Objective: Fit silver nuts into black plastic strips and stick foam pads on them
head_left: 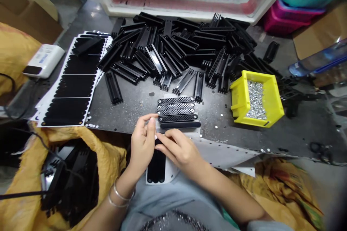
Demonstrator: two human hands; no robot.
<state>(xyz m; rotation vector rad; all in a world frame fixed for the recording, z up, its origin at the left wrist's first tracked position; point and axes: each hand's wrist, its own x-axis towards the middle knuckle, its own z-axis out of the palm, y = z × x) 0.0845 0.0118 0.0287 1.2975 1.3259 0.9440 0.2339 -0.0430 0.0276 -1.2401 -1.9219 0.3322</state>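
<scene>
My left hand (143,143) and my right hand (177,148) meet over a white backing sheet (166,173) with black oblong stickers (156,166) lying on my lap. Both hands pinch at the top edge of that sheet, fingers curled; what sits between the fingertips is too small to make out. Just beyond the fingers, on the dark table (135,104), a row of black perforated grille strips (176,108) lies side by side, the nearest strip (179,125) smooth-faced.
A large heap of black plastic grille parts (179,47) covers the table's far half. Sticker sheets (74,79) lie left, a yellow bin of screws (256,99) right. A yellow sack with black parts (67,184) sits at lower left; a white device (43,60) far left.
</scene>
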